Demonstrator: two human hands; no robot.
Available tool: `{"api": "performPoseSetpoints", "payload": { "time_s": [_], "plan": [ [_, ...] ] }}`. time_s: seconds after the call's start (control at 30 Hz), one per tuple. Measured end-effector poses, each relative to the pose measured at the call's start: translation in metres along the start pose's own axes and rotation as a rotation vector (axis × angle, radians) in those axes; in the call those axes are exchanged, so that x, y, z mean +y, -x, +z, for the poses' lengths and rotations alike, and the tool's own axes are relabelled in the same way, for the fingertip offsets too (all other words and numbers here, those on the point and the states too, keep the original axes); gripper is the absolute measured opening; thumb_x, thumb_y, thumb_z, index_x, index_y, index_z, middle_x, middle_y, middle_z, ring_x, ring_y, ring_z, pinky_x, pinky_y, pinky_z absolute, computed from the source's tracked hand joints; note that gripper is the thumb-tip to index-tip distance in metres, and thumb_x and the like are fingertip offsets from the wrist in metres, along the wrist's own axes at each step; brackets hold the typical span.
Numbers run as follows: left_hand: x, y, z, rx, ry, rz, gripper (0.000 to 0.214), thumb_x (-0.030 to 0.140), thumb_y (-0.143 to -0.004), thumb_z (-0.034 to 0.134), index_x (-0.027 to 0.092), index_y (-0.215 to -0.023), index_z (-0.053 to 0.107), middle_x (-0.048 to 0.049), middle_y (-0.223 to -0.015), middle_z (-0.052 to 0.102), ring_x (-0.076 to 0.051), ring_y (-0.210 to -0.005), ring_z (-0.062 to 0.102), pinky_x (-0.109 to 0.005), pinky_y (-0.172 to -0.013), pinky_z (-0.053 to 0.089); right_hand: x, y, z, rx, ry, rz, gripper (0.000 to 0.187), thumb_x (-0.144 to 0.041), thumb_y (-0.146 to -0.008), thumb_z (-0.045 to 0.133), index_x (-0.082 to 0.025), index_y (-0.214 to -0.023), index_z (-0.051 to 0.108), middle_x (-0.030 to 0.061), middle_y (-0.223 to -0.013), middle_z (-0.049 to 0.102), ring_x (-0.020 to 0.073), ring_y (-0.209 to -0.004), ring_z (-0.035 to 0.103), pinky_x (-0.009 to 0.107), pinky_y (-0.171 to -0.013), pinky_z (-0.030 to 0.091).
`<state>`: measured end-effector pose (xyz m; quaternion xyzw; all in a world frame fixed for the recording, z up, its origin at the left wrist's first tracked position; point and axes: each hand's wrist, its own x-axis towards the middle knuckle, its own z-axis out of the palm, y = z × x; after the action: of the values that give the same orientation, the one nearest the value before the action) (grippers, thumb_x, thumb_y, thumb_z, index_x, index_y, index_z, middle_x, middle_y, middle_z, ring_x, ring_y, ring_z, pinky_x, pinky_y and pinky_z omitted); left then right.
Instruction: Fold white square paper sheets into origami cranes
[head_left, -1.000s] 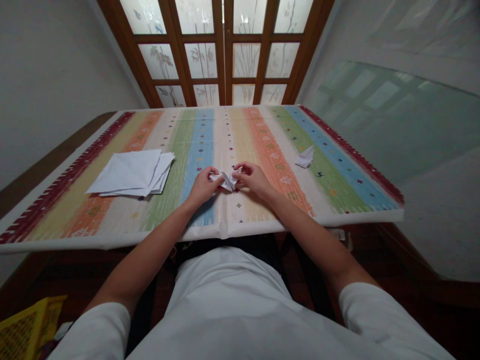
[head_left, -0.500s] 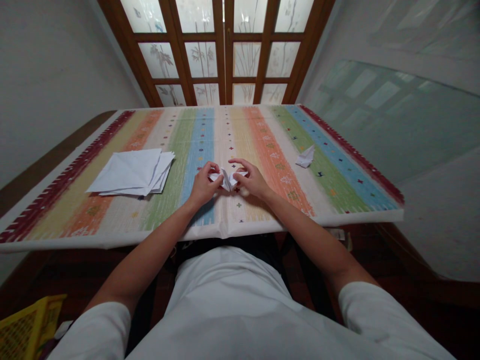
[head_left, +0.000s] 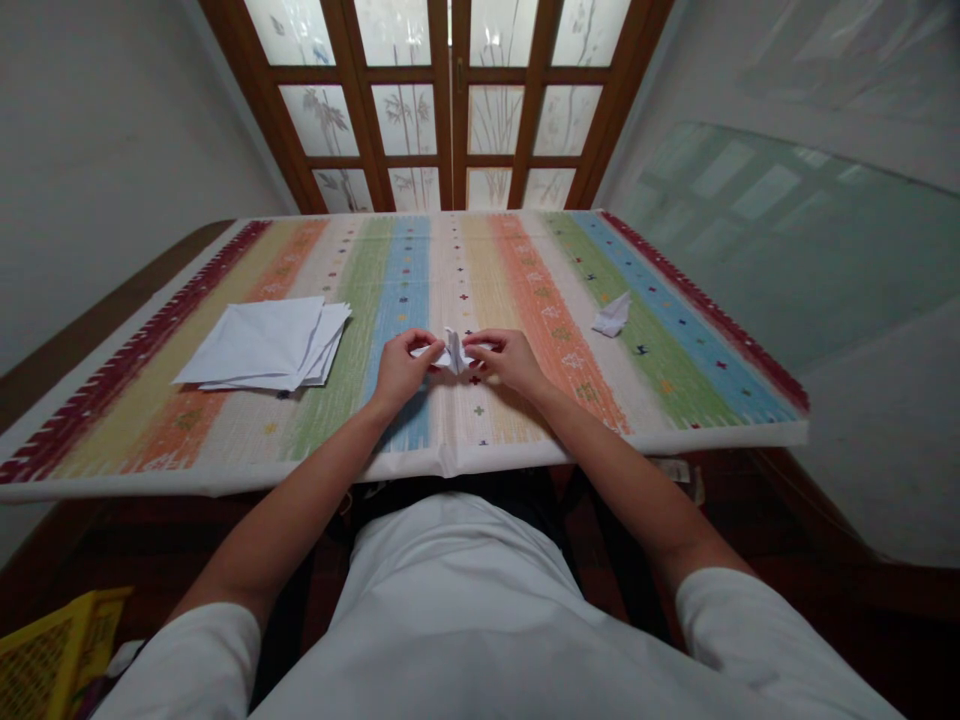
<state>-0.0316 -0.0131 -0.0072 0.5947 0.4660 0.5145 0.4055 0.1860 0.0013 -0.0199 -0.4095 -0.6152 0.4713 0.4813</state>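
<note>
Between my two hands is a small folded white paper figure (head_left: 454, 352), shaped like an origami crane, held just above the near middle of the table. My left hand (head_left: 406, 368) pinches its left wing between thumb and fingers. On the other side, my right hand (head_left: 508, 361) pinches the right wing, its fingers closed together. A narrow point of paper stands up in the middle of the figure. The outer wing parts are partly hidden by my fingers.
A stack of white paper sheets (head_left: 255, 343) lies on the left of the striped tablecloth (head_left: 375, 425). To the right sits another folded paper figure (head_left: 613, 315). A yellow crate (head_left: 67, 640) stands low at the left, below the table's edge.
My right hand's raised fingers have come down and closed on the right wing. The paper figure has turned more upright, with its wings drawn outward.
</note>
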Motion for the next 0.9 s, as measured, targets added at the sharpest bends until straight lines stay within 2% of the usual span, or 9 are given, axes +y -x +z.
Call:
{"api": "performPoseSetpoints", "payload": {
  "time_s": [0.2,0.4,0.53,0.77,0.9],
  "plan": [
    [0.000,0.000,-0.001,0.005,0.072,-0.046,0.024,0.035,-0.082,0.087,0.017,-0.084,0.072,-0.0057,-0.088,0.074,-0.019,-0.085,0.072,-0.025,-0.063,0.064,0.005,-0.001,0.001,0.030,-0.038,0.057,0.031,-0.045,-0.073,0.095,-0.021,-0.090,0.087,0.0063,-0.082,0.079,0.0183,-0.064,0.070,0.031,-0.054,0.060],
    [-0.006,0.000,-0.002,-0.078,0.127,-0.120,0.029,0.028,-0.079,0.088,0.017,-0.105,0.081,-0.0081,-0.090,0.080,-0.020,-0.081,0.075,-0.033,-0.073,0.068,0.003,0.000,0.000,0.056,-0.136,0.146,0.031,-0.040,-0.071,0.100,-0.019,-0.089,0.085,0.0074,-0.084,0.079,0.0198,-0.067,0.072,0.034,-0.060,0.064],
    [-0.009,-0.001,-0.001,-0.056,0.114,-0.131,0.024,0.031,-0.079,0.090,0.016,-0.097,0.085,-0.0120,-0.103,0.083,-0.024,-0.092,0.078,-0.039,-0.084,0.069,-0.001,0.001,0.000,0.073,-0.223,0.217,0.030,-0.036,-0.072,0.099,-0.019,-0.092,0.084,0.0067,-0.085,0.079,0.0184,-0.066,0.072,0.033,-0.059,0.064],
    [-0.001,0.001,0.000,-0.049,0.150,-0.160,0.036,0.037,-0.076,0.091,0.014,-0.103,0.086,-0.0143,-0.108,0.084,-0.026,-0.095,0.079,-0.044,-0.091,0.069,-0.004,0.002,-0.002,0.022,-0.342,0.219,0.038,-0.041,-0.069,0.101,-0.021,-0.094,0.080,0.0033,-0.090,0.079,0.0160,-0.068,0.074,0.028,-0.061,0.064],
    [0.006,0.003,-0.002,-0.083,0.049,-0.107,0.042,0.039,-0.073,0.094,0.016,-0.107,0.087,-0.0143,-0.112,0.084,-0.030,-0.107,0.078,-0.047,-0.101,0.065,-0.004,0.001,-0.003,0.029,-0.390,0.215,0.043,-0.043,-0.067,0.102,-0.022,-0.095,0.077,0.0012,-0.087,0.079,0.0146,-0.070,0.074,0.028,-0.067,0.065]
  ]
}}
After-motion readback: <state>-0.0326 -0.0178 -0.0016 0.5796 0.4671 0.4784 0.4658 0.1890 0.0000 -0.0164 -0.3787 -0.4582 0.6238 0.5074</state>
